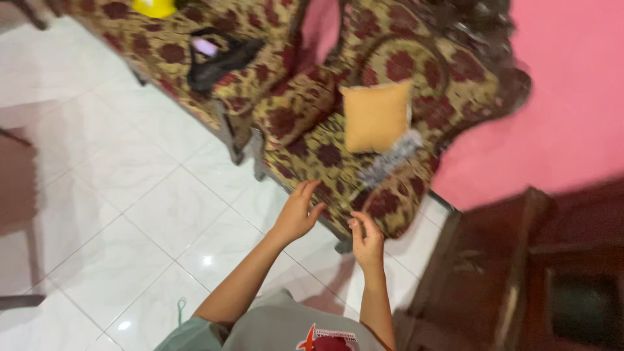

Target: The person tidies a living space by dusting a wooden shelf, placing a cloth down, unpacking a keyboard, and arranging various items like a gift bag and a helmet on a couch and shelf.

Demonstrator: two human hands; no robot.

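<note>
My left hand reaches out with fingers spread, just in front of the front edge of a patterned armchair in gold and dark red. Beside it, my right hand has its fingers drawn together near the same seat edge; I cannot tell whether it pinches anything. On the seat leans an orange cushion, with a grey fluffy duster lying below it. The picture is blurred by motion.
A matching sofa stands at the left with a black bag and a yellow object on it. White floor tiles spread left. A dark wooden cabinet stands at the right against a pink wall.
</note>
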